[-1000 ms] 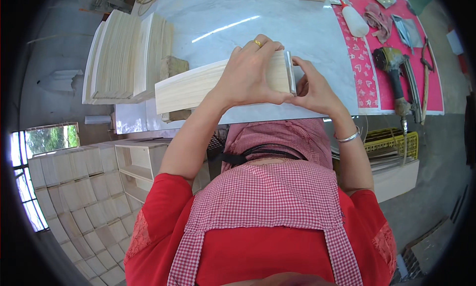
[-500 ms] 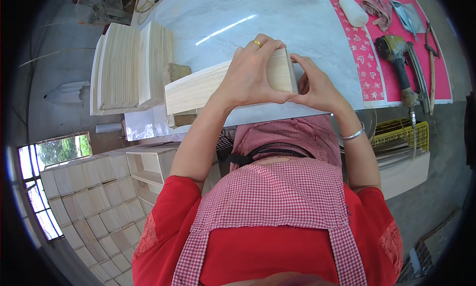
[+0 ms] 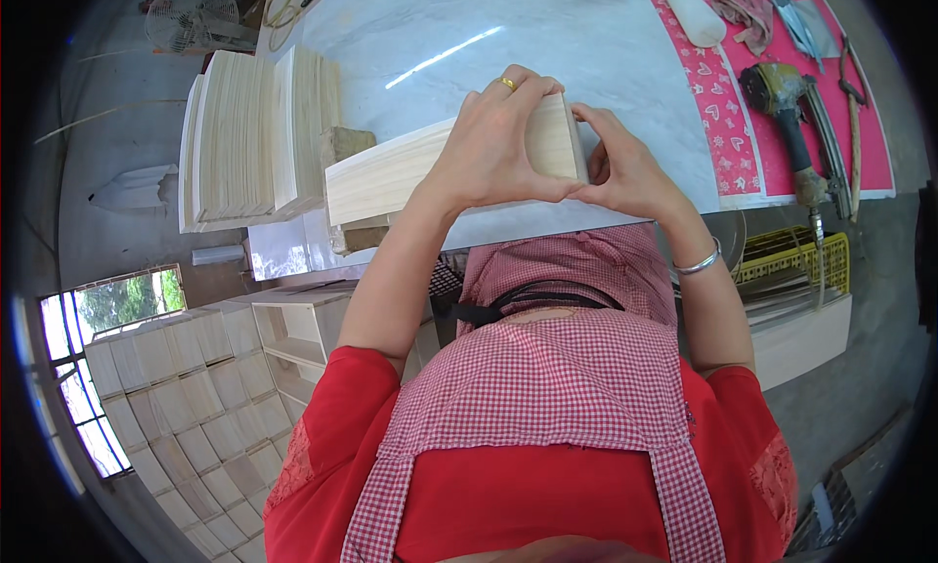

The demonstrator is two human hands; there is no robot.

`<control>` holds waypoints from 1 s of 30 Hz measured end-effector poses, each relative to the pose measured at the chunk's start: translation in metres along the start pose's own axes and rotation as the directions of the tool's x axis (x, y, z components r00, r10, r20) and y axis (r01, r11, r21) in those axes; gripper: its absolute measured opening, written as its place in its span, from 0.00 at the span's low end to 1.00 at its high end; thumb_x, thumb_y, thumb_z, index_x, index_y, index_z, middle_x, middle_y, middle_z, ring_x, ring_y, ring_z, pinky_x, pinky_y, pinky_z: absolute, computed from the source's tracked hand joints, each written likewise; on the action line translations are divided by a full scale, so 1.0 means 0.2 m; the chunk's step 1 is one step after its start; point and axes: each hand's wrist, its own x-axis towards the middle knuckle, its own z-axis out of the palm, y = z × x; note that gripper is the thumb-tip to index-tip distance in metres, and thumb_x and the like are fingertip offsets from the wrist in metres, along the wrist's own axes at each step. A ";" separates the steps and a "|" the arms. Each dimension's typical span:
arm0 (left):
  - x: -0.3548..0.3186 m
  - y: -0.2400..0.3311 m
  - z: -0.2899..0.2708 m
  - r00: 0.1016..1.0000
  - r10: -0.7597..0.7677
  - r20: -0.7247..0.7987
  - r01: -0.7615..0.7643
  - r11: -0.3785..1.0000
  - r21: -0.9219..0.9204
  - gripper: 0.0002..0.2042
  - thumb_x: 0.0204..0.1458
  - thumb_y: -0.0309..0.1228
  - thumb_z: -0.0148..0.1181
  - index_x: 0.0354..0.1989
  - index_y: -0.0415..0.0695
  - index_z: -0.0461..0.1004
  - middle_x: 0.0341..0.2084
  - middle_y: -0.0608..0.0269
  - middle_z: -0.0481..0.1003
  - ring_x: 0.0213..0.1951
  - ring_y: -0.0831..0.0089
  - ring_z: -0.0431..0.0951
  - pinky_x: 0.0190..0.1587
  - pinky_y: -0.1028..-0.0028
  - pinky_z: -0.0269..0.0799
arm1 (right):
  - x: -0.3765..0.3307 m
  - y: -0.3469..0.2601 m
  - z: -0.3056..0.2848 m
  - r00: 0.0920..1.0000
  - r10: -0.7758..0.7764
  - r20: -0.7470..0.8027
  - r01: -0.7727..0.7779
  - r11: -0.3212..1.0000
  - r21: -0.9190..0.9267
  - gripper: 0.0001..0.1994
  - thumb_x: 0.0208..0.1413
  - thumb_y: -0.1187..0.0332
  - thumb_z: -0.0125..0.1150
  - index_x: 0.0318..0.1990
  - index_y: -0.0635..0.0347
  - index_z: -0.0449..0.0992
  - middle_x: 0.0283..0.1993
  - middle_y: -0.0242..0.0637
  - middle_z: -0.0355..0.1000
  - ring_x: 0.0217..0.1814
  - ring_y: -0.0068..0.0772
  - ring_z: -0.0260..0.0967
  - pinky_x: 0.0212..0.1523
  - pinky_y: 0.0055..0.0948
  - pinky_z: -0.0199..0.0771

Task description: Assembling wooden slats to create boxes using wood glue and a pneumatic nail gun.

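A long pale wooden board (image 3: pixel 386 177) lies at the table's near edge, its left end beside a small wooden block (image 3: pixel 350 143). Across its right part spreads my left hand (image 3: pixel 493 148), thumb on the near edge and fingers over the far edge, gripping it. A narrow wooden end piece (image 3: pixel 576 138) stands against the board's right end. My right hand (image 3: pixel 625 167) pinches that end from the right, fingers at the far corner and thumb at the near corner, close to my left thumb. The right fingertips are partly hidden behind the wood.
Stacks of thin boards (image 3: pixel 234 138) stand at the left of the marbled table (image 3: pixel 430 26). On the pink cloth (image 3: pixel 728 124) at the right lie an air nail gun (image 3: pixel 791 124), a white squeeze bottle (image 3: pixel 696 18), a rag (image 3: pixel 745 16) and a stick. A yellow crate (image 3: pixel 835 260) sits below.
Both hands keep the same hold on the board and end piece. Only the whole view has shifted very slightly.
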 end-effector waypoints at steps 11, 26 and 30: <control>0.00 0.00 0.01 1.000 -0.001 0.000 0.001 1.000 0.001 0.43 0.24 0.46 0.76 0.54 0.39 0.70 0.48 0.53 0.71 0.48 0.54 0.74 0.50 0.60 0.67 | 0.01 -0.01 0.00 1.000 -0.007 -0.007 0.007 1.000 -0.025 0.47 0.36 0.64 0.79 0.67 0.57 0.59 0.57 0.42 0.65 0.34 0.35 0.71 0.36 0.31 0.76; 0.02 -0.03 0.03 0.999 -0.012 0.031 0.013 0.999 -0.039 0.45 0.22 0.48 0.77 0.54 0.38 0.70 0.47 0.54 0.71 0.49 0.56 0.74 0.47 0.60 0.65 | -0.11 -0.09 0.07 0.982 -0.053 -0.179 0.052 0.999 -0.008 0.43 0.39 0.67 0.76 0.67 0.59 0.61 0.59 0.44 0.65 0.42 0.38 0.71 0.43 0.32 0.76; 0.02 -0.02 0.03 0.999 0.033 0.009 -0.033 0.999 -0.011 0.42 0.24 0.45 0.78 0.52 0.36 0.69 0.45 0.51 0.70 0.46 0.53 0.74 0.49 0.61 0.72 | -0.27 -0.19 0.15 0.911 -0.204 -0.358 0.206 0.978 -0.033 0.40 0.41 0.74 0.73 0.66 0.60 0.64 0.61 0.43 0.65 0.52 0.38 0.70 0.52 0.32 0.73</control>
